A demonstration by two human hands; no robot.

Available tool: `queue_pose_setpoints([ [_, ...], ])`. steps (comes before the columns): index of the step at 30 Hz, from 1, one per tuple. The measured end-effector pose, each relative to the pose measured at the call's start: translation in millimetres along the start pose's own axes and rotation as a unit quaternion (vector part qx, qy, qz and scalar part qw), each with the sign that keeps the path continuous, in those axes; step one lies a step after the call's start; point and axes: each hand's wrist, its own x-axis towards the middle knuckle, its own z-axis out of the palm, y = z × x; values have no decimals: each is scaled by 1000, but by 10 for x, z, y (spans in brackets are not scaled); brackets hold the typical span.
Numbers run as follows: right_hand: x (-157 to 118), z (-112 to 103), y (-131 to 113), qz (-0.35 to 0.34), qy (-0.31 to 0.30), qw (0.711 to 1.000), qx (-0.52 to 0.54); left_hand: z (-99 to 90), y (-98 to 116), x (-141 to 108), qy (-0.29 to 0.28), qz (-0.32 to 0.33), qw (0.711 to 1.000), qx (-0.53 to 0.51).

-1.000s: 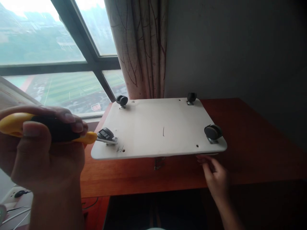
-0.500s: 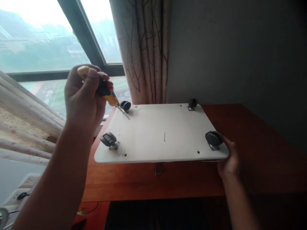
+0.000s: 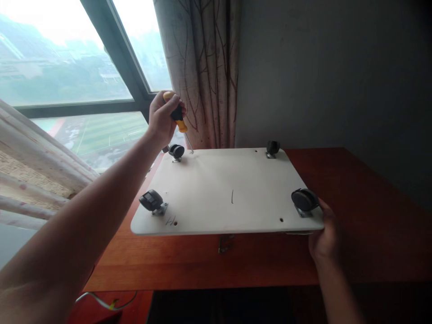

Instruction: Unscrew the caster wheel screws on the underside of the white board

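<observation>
My left hand [image 3: 165, 114] is closed around the yellow and black handle of a screwdriver [image 3: 178, 118]. Its shaft points down to a screw or hole near the far left edge of a white board [image 3: 209, 193]; contact is hard to judge. Black caster wheels stand on the board's corners: far left [image 3: 176, 151], near left [image 3: 151, 200], far right [image 3: 272, 147] and near right [image 3: 304, 200]. With its fingers curled round the board's near right corner, my right hand [image 3: 324, 234] grips it beside the wheel. Part of those fingers is hidden behind the board.
The board rests above a reddish-brown wooden table [image 3: 189, 265]. A small metal piece [image 3: 222, 243] shows under its near edge. Behind are a patterned curtain [image 3: 202, 72], a grey wall [image 3: 320, 76] and a window [image 3: 67, 67]. A cable [image 3: 101, 300] lies below at the left.
My left hand has moved forward and right with the screwdriver, bringing its tip to the far left edge of the board. My right hand keeps its grip on the corner.
</observation>
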Motion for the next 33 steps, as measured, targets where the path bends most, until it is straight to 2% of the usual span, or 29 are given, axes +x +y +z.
queue_pose_setpoints([
  [6, -28, 29, -74, 5, 11, 1000, -4, -43, -95, 58, -5, 11, 1000, 6],
  [24, -29, 33, -84, -5, 18, 1000, -18, -93, -66, 7, 28, 6, 999, 20],
  [33, -23, 21, -78, 0, 19, 1000, -22, -95, -97, -18, 16, 16, 999, 34],
])
